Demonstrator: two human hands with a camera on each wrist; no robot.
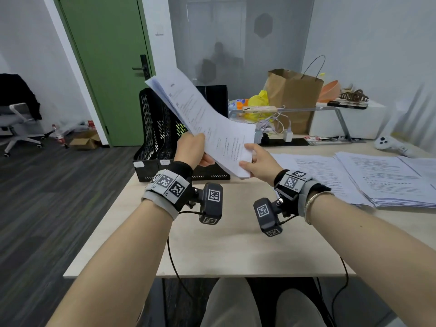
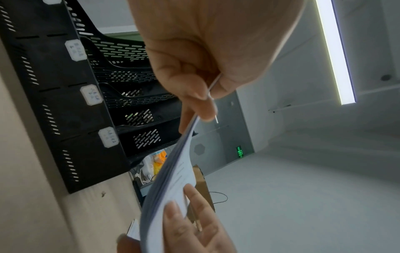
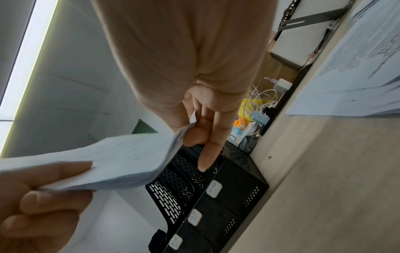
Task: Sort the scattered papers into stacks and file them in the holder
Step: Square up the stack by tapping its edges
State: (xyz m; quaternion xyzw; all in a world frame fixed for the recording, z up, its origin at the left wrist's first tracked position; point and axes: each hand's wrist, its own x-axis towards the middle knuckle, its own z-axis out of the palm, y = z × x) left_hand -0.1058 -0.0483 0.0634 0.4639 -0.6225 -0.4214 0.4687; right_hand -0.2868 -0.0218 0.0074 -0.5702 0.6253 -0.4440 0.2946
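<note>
Two bare hands hold one thick sheaf of white printed paper sheets (image 1: 207, 119) in the air above the pale wooden tabletop (image 1: 212, 251). The left hand (image 1: 192, 148) pinches the sheaf's left edge, thumb on top and fingers curled beneath; the right hand (image 1: 259, 161) clamps the near right corner between thumb and fingers. The sheaf bows, its far end tilted up and over the black perforated metal file holder (image 1: 162, 128), which stands at the tabletop's far left corner. In the left wrist view the holder's compartments, each with a small white label (image 2: 90, 95), look empty, though their depths are dim.

Step in hand, by judgement: filing one sorted stack. The next move calls for turning the sheaf upright, squaring its edges, and lowering it into a chosen compartment without the flexible sheets fanning or catching on a divider.

Several more stacks of printed white paper (image 1: 377, 180) lie unfiled on the tabletop to the right.
</note>
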